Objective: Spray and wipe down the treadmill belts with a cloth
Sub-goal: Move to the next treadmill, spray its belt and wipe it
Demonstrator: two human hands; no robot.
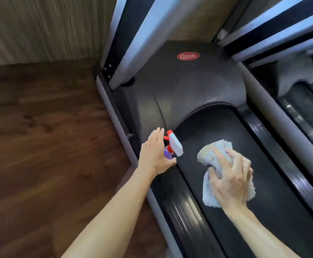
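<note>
Wood floor beside the treadmill belt (226, 131), the right hand (232, 181) is gripping the cloth (215, 153) mid-wipe while the left hand (153, 155), fingers straight, is touching the spray bottle (173, 145), probably needing another squirt next.

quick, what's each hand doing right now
Left hand: open, fingers straight beside the spray bottle.
Right hand: gripping the cloth on the belt.
</note>
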